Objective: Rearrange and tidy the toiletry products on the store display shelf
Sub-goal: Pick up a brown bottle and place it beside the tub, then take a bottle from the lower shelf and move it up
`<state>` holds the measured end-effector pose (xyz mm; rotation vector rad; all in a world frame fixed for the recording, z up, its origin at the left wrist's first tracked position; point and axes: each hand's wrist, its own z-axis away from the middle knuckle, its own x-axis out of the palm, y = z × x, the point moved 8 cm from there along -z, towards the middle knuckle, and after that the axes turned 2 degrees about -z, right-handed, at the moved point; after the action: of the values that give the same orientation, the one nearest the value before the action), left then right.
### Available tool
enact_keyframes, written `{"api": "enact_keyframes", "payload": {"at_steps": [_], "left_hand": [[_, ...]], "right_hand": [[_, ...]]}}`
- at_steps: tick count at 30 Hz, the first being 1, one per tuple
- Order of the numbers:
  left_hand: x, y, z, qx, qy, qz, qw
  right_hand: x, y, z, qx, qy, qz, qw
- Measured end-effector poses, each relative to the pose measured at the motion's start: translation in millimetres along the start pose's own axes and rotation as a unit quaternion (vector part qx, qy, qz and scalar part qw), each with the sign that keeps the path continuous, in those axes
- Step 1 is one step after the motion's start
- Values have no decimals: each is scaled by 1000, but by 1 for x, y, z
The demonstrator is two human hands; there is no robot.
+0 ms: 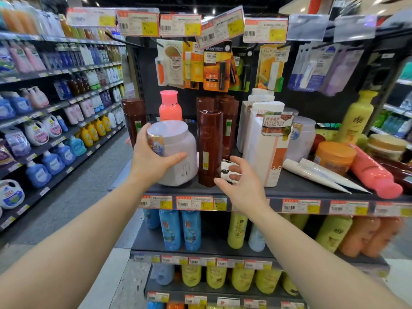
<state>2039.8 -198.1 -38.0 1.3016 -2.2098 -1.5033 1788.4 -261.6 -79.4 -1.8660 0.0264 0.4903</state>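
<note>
Head view: the left hand [151,159] grips the pale lilac jar [176,152], fingers curled round its front, the jar upright at the shelf [296,188] front edge. Right beside it, between both hands, stands the tall brown bottle [209,148], long axis vertical. The right hand [240,181] hovers spread and empty, fingertips just short of that bottle's base, so it looks the nearer hand for the next grab.

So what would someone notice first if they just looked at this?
Probably the left hand gripping a big pale jar at the front left of the top shelf, next to a tall brown bottle. The right hand reaches in open beside that bottle. At the far right, a pink bottle lies tipped over.
</note>
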Motion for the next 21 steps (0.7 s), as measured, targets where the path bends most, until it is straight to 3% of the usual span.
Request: {"api": "enact_keyframes", "payload": {"at_steps": [5, 10, 14, 21], "left_hand": [[-41, 25, 4, 1, 23, 11, 1000], [-61, 35, 41, -8, -10, -2, 1000], [-43, 39, 71, -7, -46, 1, 999], [33, 60, 101, -6, -92, 44, 995]], "right_hand": [[10, -26, 4, -46, 2, -7, 999], [45, -42, 9, -53, -107, -54, 991], [55, -48, 22, -62, -203, -92, 973], [-18, -14, 30, -51, -209, -48, 975]]}}
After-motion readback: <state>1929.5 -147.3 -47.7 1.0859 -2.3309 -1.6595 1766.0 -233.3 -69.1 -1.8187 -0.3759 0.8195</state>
